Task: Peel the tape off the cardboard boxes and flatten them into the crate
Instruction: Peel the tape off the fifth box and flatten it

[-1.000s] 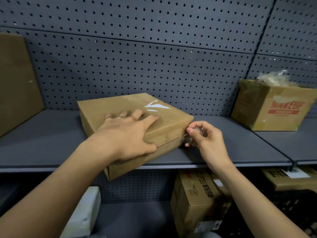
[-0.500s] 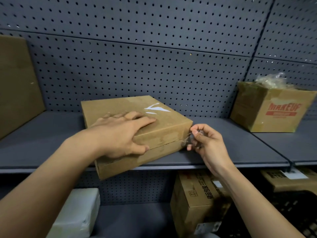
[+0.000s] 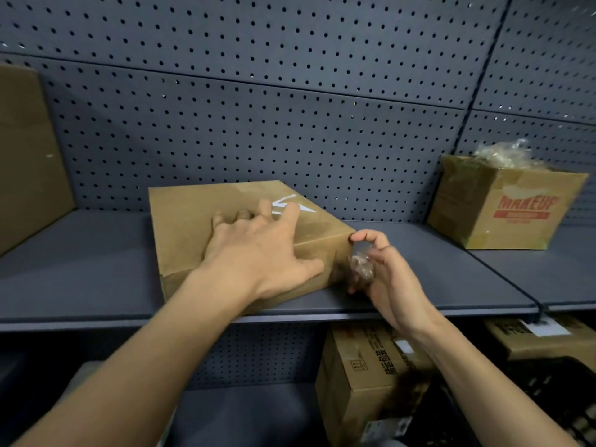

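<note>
A flat brown cardboard box [image 3: 190, 217] lies on the grey shelf [image 3: 80, 269], with a shiny strip of clear tape on its top. My left hand [image 3: 258, 250] presses down on the box's top, fingers spread and thumb over the front face. My right hand [image 3: 383, 269] is at the box's right front corner and pinches a crumpled wad of clear tape [image 3: 362, 264] that hangs against the corner. The black crate [image 3: 548, 391] is partly visible at the lower right, below the shelf.
A taller box printed MAKEUP [image 3: 506, 208], with crumpled plastic on top, stands on the shelf at the right. A large cardboard panel [image 3: 29, 156] leans at the left. More boxes [image 3: 364, 375] sit on the lower shelf. A perforated back wall [image 3: 290, 108] closes the shelf.
The box has slid further back onto the shelf under my left hand. My right hand has pulled more tape off the corner, and the wad it holds has grown.
</note>
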A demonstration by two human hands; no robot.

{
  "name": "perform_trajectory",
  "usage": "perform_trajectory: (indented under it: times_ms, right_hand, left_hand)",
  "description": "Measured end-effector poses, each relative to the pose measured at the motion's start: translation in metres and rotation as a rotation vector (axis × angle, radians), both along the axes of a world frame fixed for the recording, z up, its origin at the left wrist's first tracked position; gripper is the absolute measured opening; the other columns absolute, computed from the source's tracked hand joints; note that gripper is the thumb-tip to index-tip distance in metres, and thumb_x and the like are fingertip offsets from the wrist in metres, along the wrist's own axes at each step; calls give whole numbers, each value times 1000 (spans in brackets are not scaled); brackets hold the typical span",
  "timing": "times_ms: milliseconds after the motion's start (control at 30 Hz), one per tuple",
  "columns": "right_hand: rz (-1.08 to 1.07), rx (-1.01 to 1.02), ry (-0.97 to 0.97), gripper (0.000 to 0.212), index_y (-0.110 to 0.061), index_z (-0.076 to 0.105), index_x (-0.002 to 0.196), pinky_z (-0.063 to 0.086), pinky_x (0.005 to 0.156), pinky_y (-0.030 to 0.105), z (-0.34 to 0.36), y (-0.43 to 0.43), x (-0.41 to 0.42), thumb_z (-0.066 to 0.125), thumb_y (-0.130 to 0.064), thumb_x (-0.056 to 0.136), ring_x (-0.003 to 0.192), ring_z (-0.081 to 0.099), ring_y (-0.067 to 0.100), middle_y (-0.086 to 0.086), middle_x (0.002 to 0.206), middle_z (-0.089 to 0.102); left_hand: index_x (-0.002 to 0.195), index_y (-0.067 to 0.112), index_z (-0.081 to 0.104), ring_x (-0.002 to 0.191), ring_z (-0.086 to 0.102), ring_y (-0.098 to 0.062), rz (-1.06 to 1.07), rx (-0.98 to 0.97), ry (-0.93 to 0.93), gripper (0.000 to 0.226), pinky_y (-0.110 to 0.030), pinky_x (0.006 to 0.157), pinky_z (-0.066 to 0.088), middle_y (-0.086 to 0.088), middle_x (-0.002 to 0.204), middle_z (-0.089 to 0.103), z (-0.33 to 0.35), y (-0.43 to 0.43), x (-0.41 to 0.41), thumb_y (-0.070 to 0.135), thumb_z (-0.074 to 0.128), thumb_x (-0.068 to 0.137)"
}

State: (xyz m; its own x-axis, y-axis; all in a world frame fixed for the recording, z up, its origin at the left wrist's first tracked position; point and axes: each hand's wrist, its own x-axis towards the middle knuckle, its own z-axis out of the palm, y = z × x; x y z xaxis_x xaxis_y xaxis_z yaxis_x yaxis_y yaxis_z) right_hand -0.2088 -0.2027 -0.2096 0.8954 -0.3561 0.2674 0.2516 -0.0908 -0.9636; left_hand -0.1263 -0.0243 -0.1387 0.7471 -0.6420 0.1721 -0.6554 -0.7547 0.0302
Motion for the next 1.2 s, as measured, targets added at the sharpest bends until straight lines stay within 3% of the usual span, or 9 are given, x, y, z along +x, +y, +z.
perform_trajectory:
  times_ms: [133,233,367,533,667,800,900,967,1200]
  right_hand:
    - [-65,-201,-11,32,-40,52,115,44,77,38,-5,-3,-5,54,-26,86,82,50,21,4,93,58]
    - [-127,-270,-64,38,-30,55,122,51,79,35,-3,-1,-8,62,-5,95,79,56,16,5,86,61]
    - [-198,-288,-74,37,-21,65,116,56,77,35,1,2,-11,76,-7,84,76,63,16,19,88,66]
    - [-243,-267,-76,12,-9,66,101,54,65,21,1,3,-10,65,0,92,68,62,12,7,81,67]
    - [-238,-334,-42,18,-16,60,105,59,79,33,-2,3,-7,49,-3,101,79,70,20,14,95,68]
    - [-249,-377,-22,26,-29,56,102,61,71,39,-8,11,1,37,-11,104,77,67,19,19,107,55]
    - [-255,-331,11,12,-30,55,92,60,68,43,-5,18,4,54,-42,92,66,62,14,13,96,56]
    - [-237,-373,40,36,-28,53,86,58,69,41,-3,18,3,70,-58,76,66,63,17,5,87,61]
    - [-161,-529,30,28,-20,50,79,35,62,33,1,7,-2,72,-36,88,64,41,12,-1,68,49]
  left_hand:
    - [126,28,30,113,54,-33,-14,8,-131,61,-51,98,37,-5,128,44,-8,1,3,73,37,85]
    - [124,29,29,116,52,-32,-24,18,-158,57,-49,98,38,-3,128,44,-10,5,6,71,38,87]
    - [122,28,28,117,51,-31,-32,19,-171,56,-47,94,39,-2,129,44,-10,7,7,72,37,88]
    - [120,30,27,115,52,-30,-39,8,-185,53,-44,92,39,-1,128,44,-10,10,7,72,36,88]
    - [120,30,28,115,52,-30,-47,10,-191,53,-44,93,39,-1,128,44,-10,11,8,73,36,89]
    - [119,31,26,116,52,-29,-57,7,-200,53,-44,95,39,-1,128,44,-11,13,9,73,34,88]
    - [114,33,24,116,52,-28,-69,5,-186,50,-44,95,39,0,125,43,-10,17,10,74,32,88]
    - [114,34,24,116,51,-27,-76,9,-181,50,-44,95,38,0,124,42,-9,19,11,76,31,87]
    - [105,35,21,115,50,-24,-120,-15,-162,47,-39,80,30,6,120,40,-6,28,16,76,34,86]
